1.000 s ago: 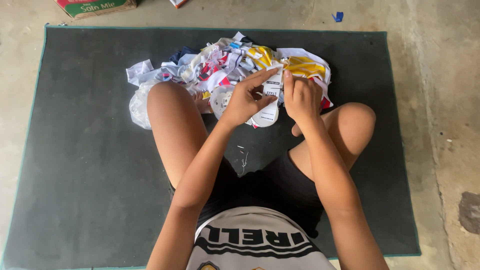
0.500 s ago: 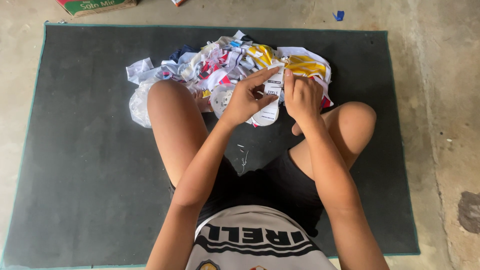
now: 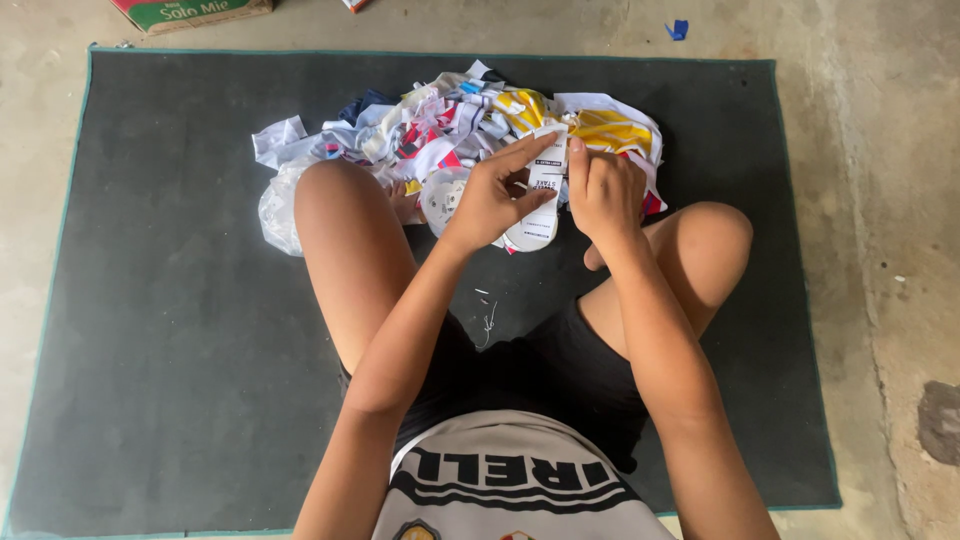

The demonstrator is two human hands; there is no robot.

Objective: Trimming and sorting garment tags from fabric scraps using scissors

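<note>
I sit cross-legged on a dark grey mat (image 3: pixel 180 300). In front of my knees lies a heap of small printed fabric pieces (image 3: pixel 450 130) in white, yellow, red and blue. My left hand (image 3: pixel 490 195) and my right hand (image 3: pixel 603 190) are raised over the heap and pinch one narrow white label strip with dark print (image 3: pixel 548 172) between them. The left fingers hold its left side and lower end, the right fingers its right edge. A round white piece (image 3: pixel 445 195) lies just under my left hand.
A clear plastic bag (image 3: pixel 278 205) lies by my left knee. Loose threads (image 3: pixel 487 320) lie on the mat between my legs. A green and red cardboard box (image 3: pixel 190 12) stands beyond the mat's far edge. Bare concrete floor (image 3: pixel 880 250) surrounds the mat.
</note>
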